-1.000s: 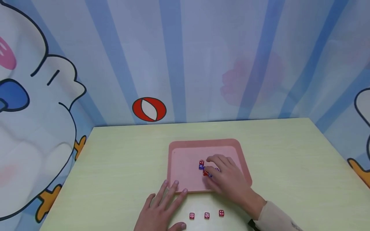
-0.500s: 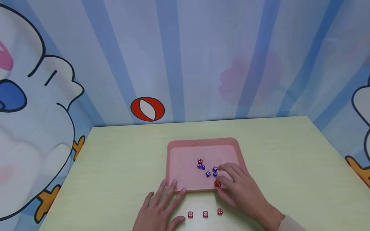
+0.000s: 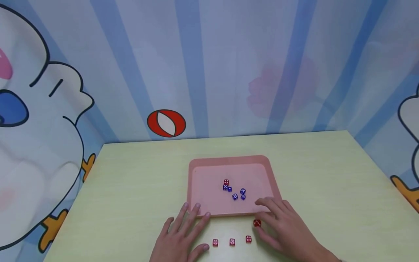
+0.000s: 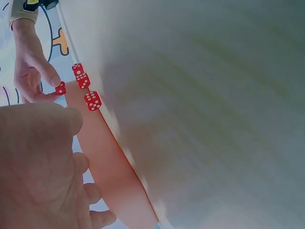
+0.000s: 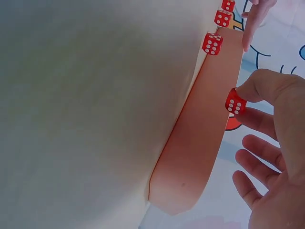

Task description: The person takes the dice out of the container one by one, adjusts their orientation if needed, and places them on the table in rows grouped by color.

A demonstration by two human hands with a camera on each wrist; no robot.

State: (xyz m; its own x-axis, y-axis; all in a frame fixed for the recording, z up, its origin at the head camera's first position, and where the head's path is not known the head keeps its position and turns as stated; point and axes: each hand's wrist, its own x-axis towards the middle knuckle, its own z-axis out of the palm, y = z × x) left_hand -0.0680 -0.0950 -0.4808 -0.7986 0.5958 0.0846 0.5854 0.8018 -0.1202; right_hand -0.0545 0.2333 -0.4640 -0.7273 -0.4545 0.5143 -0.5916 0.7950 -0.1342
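Between thumb and index finger my right hand (image 3: 283, 227) pinches a red die (image 3: 257, 223), just in front of the pink tray (image 3: 209, 162); the right wrist view shows the die (image 5: 236, 101) with its white pips. My left hand (image 3: 181, 234) lies with fingers spread, its fingertips at the tray's front left rim. In front of the tray, three red dice sit in a row on the table: a left die (image 3: 215, 242), a middle die (image 3: 232, 242) and a right die (image 3: 248, 239). Inside the tray are several blue dice (image 3: 235, 197) and one red die (image 3: 226, 182).
The pale yellow table (image 3: 140, 174) reaches back to a blue striped backdrop (image 3: 229, 72) printed with cartoon figures. Table surface extends on both sides of the tray.
My right hand has drawn a red die from among the blue dice, over the tray's front rim, toward the row. The blue dice have spread apart. My left hand has stayed in place.
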